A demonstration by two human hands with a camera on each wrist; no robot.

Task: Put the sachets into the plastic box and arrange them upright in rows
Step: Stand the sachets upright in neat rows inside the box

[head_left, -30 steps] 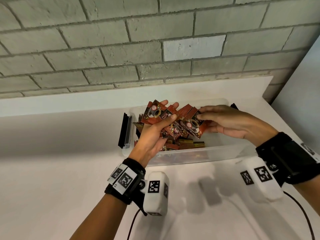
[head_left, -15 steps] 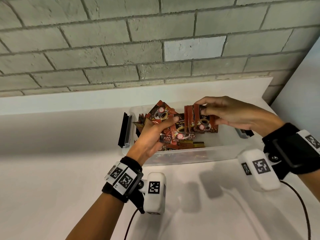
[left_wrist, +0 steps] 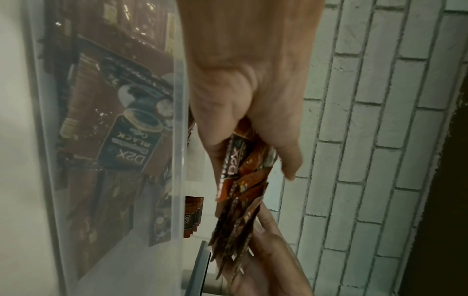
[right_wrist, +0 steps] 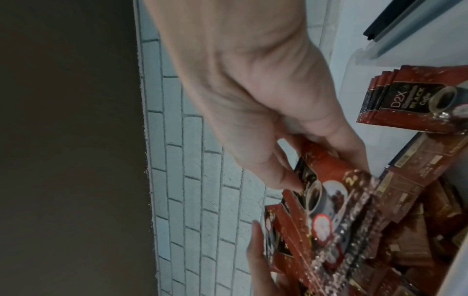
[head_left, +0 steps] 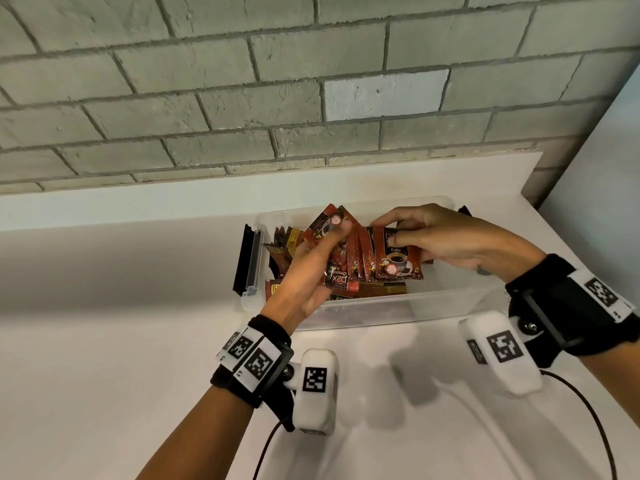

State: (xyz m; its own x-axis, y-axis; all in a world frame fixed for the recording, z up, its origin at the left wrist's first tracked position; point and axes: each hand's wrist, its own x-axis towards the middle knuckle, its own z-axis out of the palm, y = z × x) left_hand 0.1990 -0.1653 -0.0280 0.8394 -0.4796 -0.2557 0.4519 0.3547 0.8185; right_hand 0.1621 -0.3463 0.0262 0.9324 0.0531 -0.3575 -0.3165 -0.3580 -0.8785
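Note:
A clear plastic box (head_left: 381,315) stands on the white counter. Over it my left hand (head_left: 322,251) grips a fanned bundle of red coffee sachets (head_left: 337,273), thumb on top. In the left wrist view the left hand (left_wrist: 253,140) clamps the bundle (left_wrist: 243,190) edge-on. My right hand (head_left: 391,233) pinches an upright stack of sachets (head_left: 396,263) by its top edge, pressed against the left bundle. The right wrist view shows the right hand (right_wrist: 291,176) on that front sachet (right_wrist: 329,192). More sachets (head_left: 381,291) lie loose on the box floor.
A black latch (head_left: 247,261) sticks out at the box's left end. A neat stack of sachets (right_wrist: 405,104) leans inside the box in the right wrist view. The grey brick wall (head_left: 311,98) rises behind the counter (head_left: 104,341), and a white panel (head_left: 606,202) stands at the right.
The right hand has drawn a stack of sachets out of the shared bundle and turned it upright. It now holds the stack against the left hand's sachets.

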